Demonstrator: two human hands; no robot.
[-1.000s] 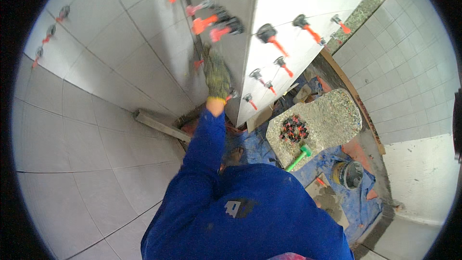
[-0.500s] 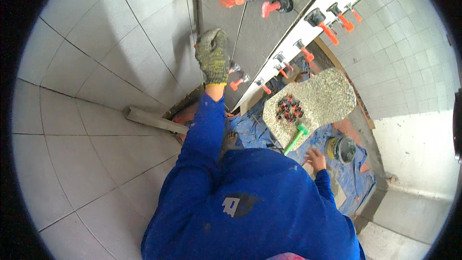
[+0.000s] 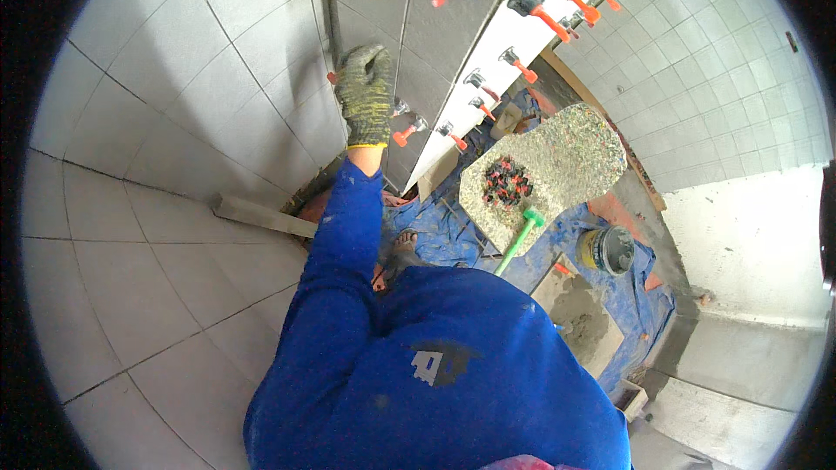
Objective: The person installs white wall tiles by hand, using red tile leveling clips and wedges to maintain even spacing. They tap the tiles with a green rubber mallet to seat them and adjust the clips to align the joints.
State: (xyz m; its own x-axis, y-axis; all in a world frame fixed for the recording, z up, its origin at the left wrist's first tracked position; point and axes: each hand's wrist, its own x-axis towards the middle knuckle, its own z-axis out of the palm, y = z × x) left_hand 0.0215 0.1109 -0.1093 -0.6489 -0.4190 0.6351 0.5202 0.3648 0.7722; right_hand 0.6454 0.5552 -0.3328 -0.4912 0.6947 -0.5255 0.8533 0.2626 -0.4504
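Our right hand vanished; at eleven o'clock our left hand (image 3: 364, 94) curls, hold unclear, by likely brittle tile (image 3: 433, 50): grip edges.

Left arm (image 3: 341, 231) stretched forward — blue-sleeved, wrist (image 3: 366, 159) bare, gloved left hand (image 3: 364, 96) back-up — fingers (image 3: 370, 58) bent.

A green mallet (image 3: 528, 225) lies on a speckled mat (image 3: 579, 152); a bucket (image 3: 613, 251) sits nearby on a blue sheet (image 3: 646, 296) (thoroughly wrinkled); a pale bar (image 3: 264, 216) shows at left.
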